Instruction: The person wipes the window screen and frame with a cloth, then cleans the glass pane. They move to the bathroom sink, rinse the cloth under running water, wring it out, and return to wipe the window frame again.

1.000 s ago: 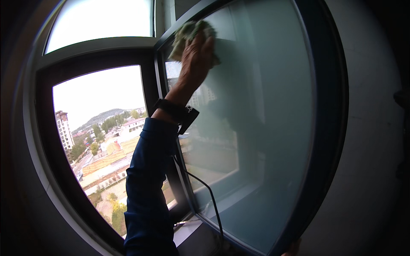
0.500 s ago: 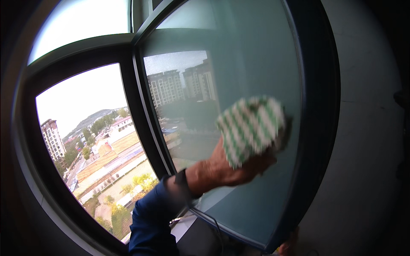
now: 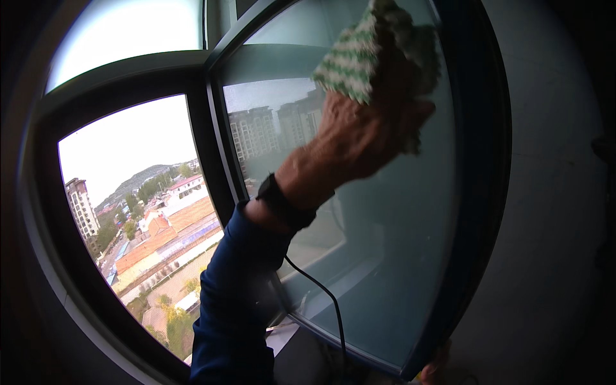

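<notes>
My left hand [image 3: 369,131] is raised to the upper part of a tilted glass pane [image 3: 385,256], back of the hand toward me. It grips a green-and-white striped cleaning cloth [image 3: 350,64], bunched over the fingers and against the glass. The cloth hides most of the fingertips. A dark band [image 3: 282,202] circles that wrist above a blue sleeve [image 3: 237,282]. Low on the right, my right hand [image 3: 436,364] shows only in part, its fingers closed at the bottom corner of the dark window sash [image 3: 478,192]. A small yellow patch beside it is too small to name.
A thin black cable [image 3: 330,295] hangs in front of the pane near my left forearm. To the left, a dark fixed window frame [image 3: 199,128] surrounds a view down on buildings and trees. A grey wall [image 3: 552,224] stands on the right.
My left hand has moved up the glass with the cloth, from the middle of the pane to near its top. More of the forearm and the cable show now. The right hand has stayed put.
</notes>
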A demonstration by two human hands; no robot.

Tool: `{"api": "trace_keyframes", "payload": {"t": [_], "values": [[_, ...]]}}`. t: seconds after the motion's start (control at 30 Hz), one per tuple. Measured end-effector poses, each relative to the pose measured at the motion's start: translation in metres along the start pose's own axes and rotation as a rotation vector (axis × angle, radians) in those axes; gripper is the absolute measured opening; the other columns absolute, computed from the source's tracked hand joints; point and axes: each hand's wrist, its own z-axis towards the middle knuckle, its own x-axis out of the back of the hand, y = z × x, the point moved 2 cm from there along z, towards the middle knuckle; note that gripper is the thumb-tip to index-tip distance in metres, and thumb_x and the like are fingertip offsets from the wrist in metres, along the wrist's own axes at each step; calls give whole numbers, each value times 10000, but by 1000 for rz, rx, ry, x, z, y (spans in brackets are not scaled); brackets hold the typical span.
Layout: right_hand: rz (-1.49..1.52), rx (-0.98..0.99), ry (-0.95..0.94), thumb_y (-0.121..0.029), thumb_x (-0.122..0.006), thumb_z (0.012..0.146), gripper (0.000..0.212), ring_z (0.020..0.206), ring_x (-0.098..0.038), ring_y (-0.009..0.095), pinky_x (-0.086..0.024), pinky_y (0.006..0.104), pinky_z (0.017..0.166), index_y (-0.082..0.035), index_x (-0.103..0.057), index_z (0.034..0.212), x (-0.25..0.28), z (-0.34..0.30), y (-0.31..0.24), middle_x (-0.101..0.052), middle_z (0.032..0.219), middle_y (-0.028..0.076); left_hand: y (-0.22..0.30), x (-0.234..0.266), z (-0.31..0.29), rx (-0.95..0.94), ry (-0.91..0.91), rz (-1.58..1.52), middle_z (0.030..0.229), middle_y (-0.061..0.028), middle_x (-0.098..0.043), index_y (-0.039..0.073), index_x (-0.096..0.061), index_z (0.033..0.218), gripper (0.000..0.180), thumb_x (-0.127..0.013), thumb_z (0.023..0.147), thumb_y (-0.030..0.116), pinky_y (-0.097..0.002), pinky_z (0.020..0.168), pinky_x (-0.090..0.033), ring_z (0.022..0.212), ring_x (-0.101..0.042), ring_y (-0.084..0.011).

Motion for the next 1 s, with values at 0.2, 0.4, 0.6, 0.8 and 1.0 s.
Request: {"api": "trace_keyframes", "payload": {"t": [0.2,0.4,0.6,0.8,1.0], "values": [[-127,64,16,-654,-104,1050,802,1286,-480,499,-399,602,1075,-74,-367,1538,-10,-18,37,-440,1492,283,50,-6,-77,86,-177,-168,1532,-191,-443,154,-489,1515,618,-650,968,394,-649,1142,-311,1406,-422,-421],[19,51,-4,-670,-93,1043,821,1307,-477,501,-393,614,1080,-82,-342,1559,-1,-24,49,-435,1512,280,-82,11,-52,197,82,-41,1280,-256,-573,83,-508,1470,543,-534,1029,399,-520,909,-493,1110,-581,-415],[-64,158,56,-686,-99,1036,825,1248,-503,507,-423,620,1031,-101,-318,1574,10,-7,25,-460,1461,286,-153,32,-86,741,221,-345,1042,-148,-608,52,-398,1543,596,-434,1052,389,-347,684,-516,834,-628,-202],[-97,62,48,-679,-105,1036,800,1156,-531,503,-444,626,956,-116,-326,1559,16,-2,8,-482,1362,289,-165,30,-181,855,117,26,1443,-219,-490,45,-349,1570,625,-290,1089,440,-497,1075,-380,1243,-483,-413],[-202,142,64,-635,-238,1040,772,1236,-521,491,-422,633,998,-72,-310,1564,2,-36,72,-460,1439,305,-195,21,-198,454,109,429,1560,-259,-423,26,-315,1562,535,-407,1108,293,-487,1205,-280,1453,-392,-424]]}}
